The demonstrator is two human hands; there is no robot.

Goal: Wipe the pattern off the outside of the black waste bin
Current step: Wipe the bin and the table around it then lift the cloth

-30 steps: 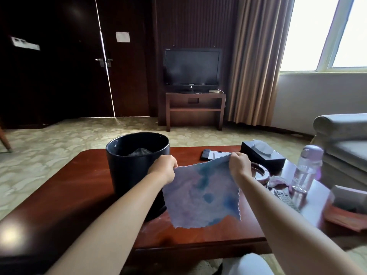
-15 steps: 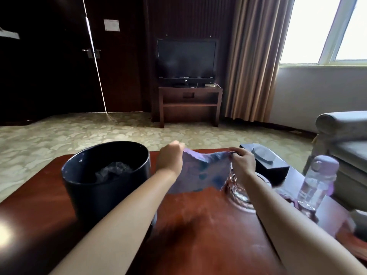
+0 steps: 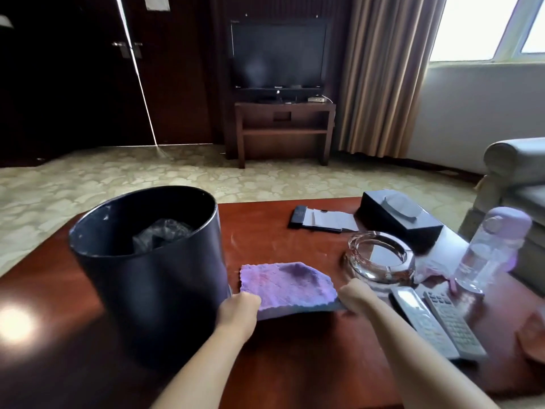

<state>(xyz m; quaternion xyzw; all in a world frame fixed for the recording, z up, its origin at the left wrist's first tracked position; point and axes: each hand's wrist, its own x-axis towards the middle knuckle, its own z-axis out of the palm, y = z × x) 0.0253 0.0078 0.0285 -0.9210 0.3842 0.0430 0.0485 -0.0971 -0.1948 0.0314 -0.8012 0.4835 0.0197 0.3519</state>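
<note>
The black waste bin (image 3: 153, 290) stands upright on the left of the red-brown table (image 3: 295, 364), with crumpled clear plastic inside. No pattern shows on the side facing me. Just right of it a purple cloth (image 3: 283, 286) lies spread low over the tabletop. My left hand (image 3: 239, 309) pinches its near left corner, right beside the bin's wall. My right hand (image 3: 354, 296) pinches the near right corner.
A glass ashtray (image 3: 379, 261) sits right of the cloth. Two remotes (image 3: 436, 323) lie at the near right, a clear bottle with a purple cap (image 3: 489, 249) behind them. A black tissue box (image 3: 401, 216) and a notepad (image 3: 321, 221) are further back. A sofa arm stands at the right.
Both hands have lowered the cloth from hanging in the air to lying spread over the table beside the bin. The camera has tilted down and closer.
</note>
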